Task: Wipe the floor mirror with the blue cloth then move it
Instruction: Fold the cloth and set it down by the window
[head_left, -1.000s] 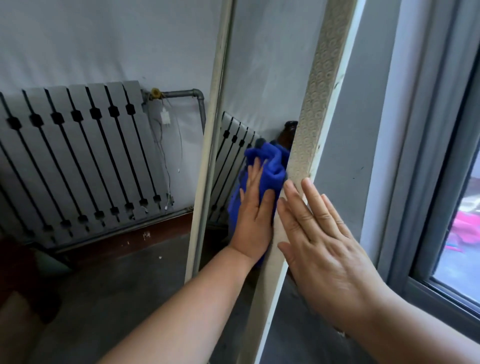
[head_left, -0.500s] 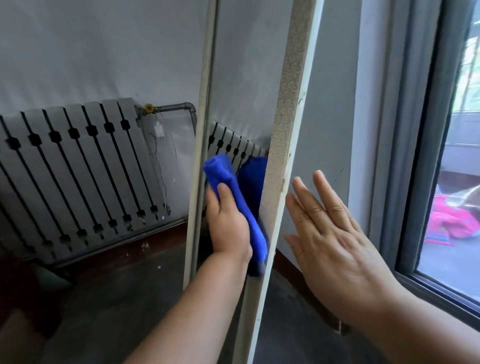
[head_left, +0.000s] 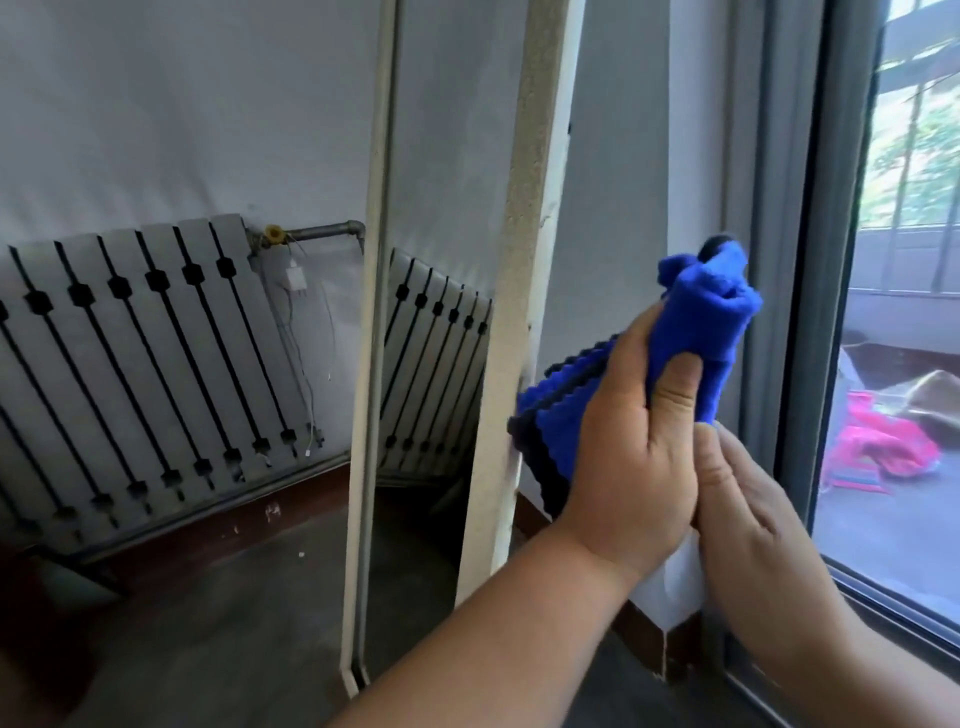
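The blue cloth (head_left: 698, 332) is bunched up in your left hand (head_left: 623, 457), off the glass and out to the right of the mirror (head_left: 441, 208), in front of the wall strip beside the window (head_left: 893, 312). Your left fingers are curled tight around it, thumb pressed over the fabric, with one end sticking up above the fist and a scalloped fold hanging out to the left, close to the mirror's right frame edge. Your right hand (head_left: 753, 519) sits just beside and partly behind the left; its fingers are loosely bent, and you cannot tell whether they have hold of the cloth. The mirror stands upright on the dark floor (head_left: 208, 623), leaning against the grey wall. Its glass reflects the radiator (head_left: 130, 364) that is mounted to its left.
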